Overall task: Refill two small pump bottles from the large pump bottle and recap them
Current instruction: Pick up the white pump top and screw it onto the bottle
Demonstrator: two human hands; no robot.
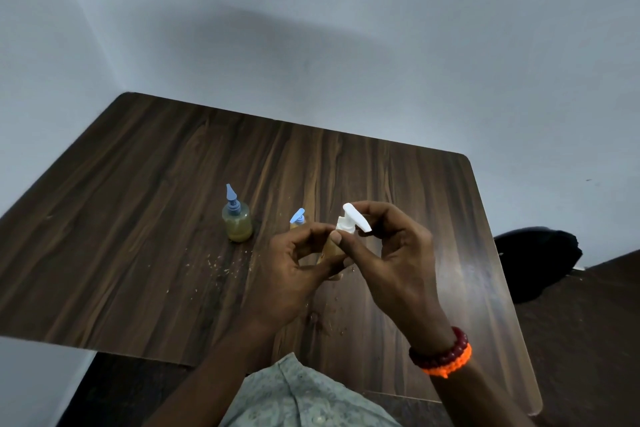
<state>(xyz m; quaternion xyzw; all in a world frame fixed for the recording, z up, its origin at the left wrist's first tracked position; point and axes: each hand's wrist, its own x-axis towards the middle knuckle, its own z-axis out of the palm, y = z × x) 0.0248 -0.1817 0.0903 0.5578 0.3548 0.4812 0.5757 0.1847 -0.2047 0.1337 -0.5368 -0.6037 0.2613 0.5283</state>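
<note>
A dark wood-grain tabletop (145,204) stands in the corner of a pale, bare-walled room; crumbs speckle its near part. Two small bottles with blue pumps rest on it: one (237,222) stands apart to the left, the other (297,218) is half hidden behind the hands. Above the tabletop, the left hand (294,267) grips the amber body of the large bottle (330,250), fingers curled round it. The right hand (391,253) pinches the white pump head (355,222) at its collar. The bottle probably handles as light, stiff plastic, slippery if wet; a firm hold on the body and collar suits best.
</note>
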